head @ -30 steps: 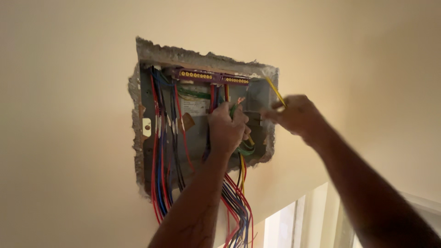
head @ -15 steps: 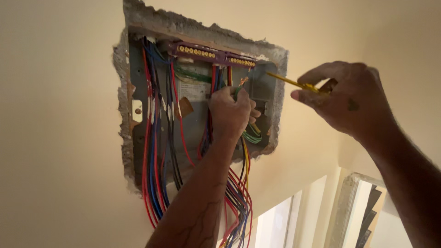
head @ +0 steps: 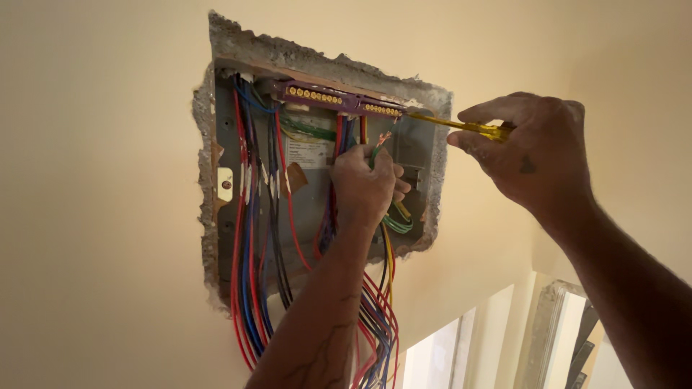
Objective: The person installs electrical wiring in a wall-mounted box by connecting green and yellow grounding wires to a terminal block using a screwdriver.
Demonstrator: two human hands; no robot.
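gripping green wire (head: 374, 153) in left hand (head: 365, 189), right hand (head: 531, 155) holding yellow screwdriver (head: 461, 127)

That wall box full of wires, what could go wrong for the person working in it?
The yellow screwdriver in the right hand could slip off the purple terminal bar toward the left hand. The green wire with bare copper strands that the left hand pinches might touch the bar's screws. Loose red and blue wires could snag the forearm.

Left hand (head: 366, 189) raised from 6 o'clock, fingers curled shut, right hand (head: 530, 155) at 3 o'clock, fingers pinched closed
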